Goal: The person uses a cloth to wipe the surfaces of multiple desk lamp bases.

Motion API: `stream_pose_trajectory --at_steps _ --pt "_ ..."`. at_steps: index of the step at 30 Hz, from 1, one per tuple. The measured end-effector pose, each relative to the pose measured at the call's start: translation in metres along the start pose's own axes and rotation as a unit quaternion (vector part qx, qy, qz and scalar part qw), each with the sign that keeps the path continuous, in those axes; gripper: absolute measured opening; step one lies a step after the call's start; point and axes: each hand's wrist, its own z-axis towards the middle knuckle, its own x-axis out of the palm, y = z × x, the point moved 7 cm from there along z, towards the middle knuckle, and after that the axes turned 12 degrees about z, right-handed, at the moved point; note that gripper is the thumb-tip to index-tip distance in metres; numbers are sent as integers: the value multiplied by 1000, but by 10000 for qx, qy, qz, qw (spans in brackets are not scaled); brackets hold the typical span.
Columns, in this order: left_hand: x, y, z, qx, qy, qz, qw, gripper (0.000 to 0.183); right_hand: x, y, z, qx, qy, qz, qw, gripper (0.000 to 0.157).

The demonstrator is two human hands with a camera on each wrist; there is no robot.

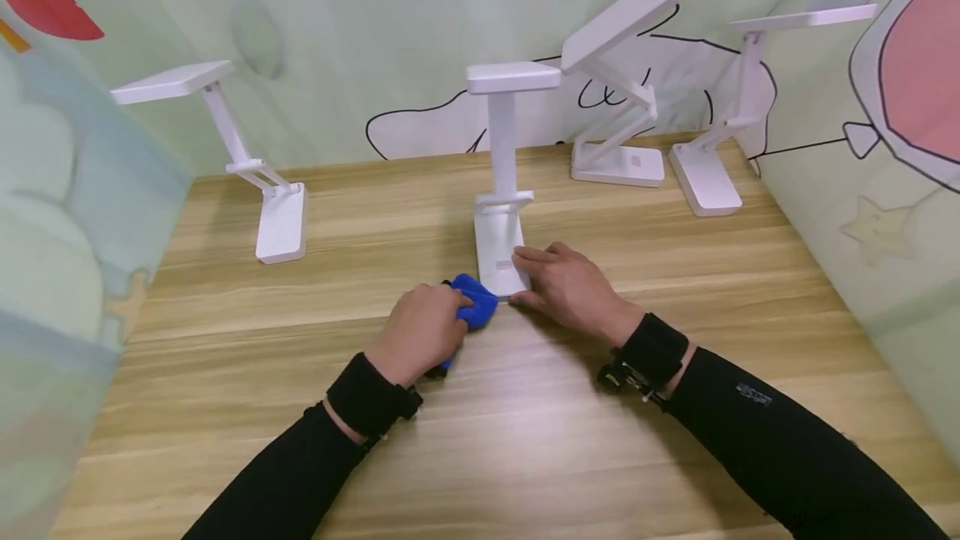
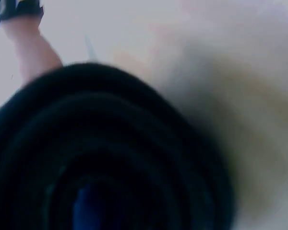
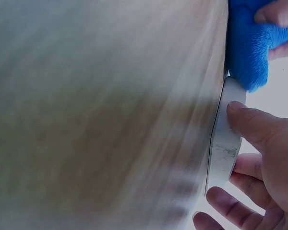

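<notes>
In the head view a white desk lamp [image 1: 499,232] stands upright near the middle of the table, its flat head turned level. My left hand [image 1: 422,330] grips a fluffy blue cloth [image 1: 480,313] against the front left corner of the lamp's base. With thumb and fingers, my right hand [image 1: 573,290] holds the base at its front right corner. Close up in the right wrist view, the thumb lies on the base's front edge [image 3: 224,143], which bears a greyish mark, and the cloth [image 3: 249,52] touches the far end. A dark round shape blocks most of the left wrist view.
Another white lamp [image 1: 282,223] stands at the left. Two more, one with a tilted head [image 1: 622,15] and one with a level head [image 1: 802,19], stand at the back right. Printed cloth walls [image 1: 315,40] border the wooden table [image 1: 360,223] at the back and sides.
</notes>
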Motion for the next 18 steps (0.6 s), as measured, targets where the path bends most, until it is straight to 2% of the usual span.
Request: stream_pose_trajectory --at_steps 4,6,8,10,13,15,18 --pt "-9 43 22 -902 -18 -88 9959 13 1 1 3 18 37 51 10000 64" --pt "-11 59 39 -1151 -40 -16 9933 14 2 0 2 66 42 61 10000 65" --pt "-10 69 59 -1207 -73 -42 9927 18 3 0 2 90 35 73 9999 65" --pt "-8 73 78 -1139 -106 -130 9934 23 4 0 2 63 29 75 9999 66" --pt "-4 69 102 -903 -149 -238 9955 39 5 0 1 6 15 72 10000 65" --pt "-1 63 113 -738 -118 -181 9970 45 4 0 0 5 -5 60 10000 66" --pt "2 56 119 -731 -62 -151 9972 50 2 -2 -1 73 -58 93 9999 66"
